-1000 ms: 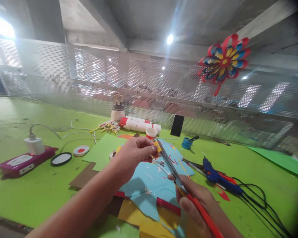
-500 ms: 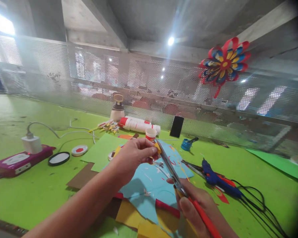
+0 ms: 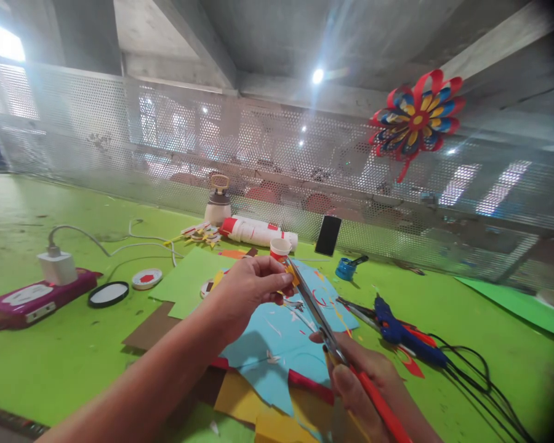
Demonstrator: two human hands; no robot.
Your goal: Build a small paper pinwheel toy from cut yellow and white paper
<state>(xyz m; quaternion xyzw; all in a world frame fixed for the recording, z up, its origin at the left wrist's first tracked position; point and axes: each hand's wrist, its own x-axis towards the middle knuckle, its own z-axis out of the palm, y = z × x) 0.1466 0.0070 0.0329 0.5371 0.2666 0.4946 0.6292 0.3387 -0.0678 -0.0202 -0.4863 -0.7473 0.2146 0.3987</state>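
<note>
A: Anything different from a moment ago?

B: Hardly. The right hand [image 3: 364, 384], nearest of all, has kept its fingers wrapped round the red handles of the scissors [image 3: 325, 329], and the blades have stayed slanted up and away toward the left hand [image 3: 244, 292]. Both hands have drifted a touch lower and nearer; the view shifted slightly too.

A: So the cut?

B: I would judge it still under way, slowly. The blade tips meet the yellow paper scrap [image 3: 292, 274], though I cannot tell how wide the blades stand.

A: And the scrap itself?

B: Small, yellow with some red at the lower edge, pinched between the left thumb and fingertips, held in the air above the light blue sheet [image 3: 281, 344] on the green desk [image 3: 50, 363].

A: Beyond that?

B: A blue glue gun [image 3: 404, 326] to the right with black cords, a pink box [image 3: 34, 298] with a white charger far left, a small paper cup [image 3: 280, 248] just behind the scrap, then a glue bottle [image 3: 258, 232] lying by the mesh wall. 1 paper flower [image 3: 416, 120] hangs on that wall.
</note>
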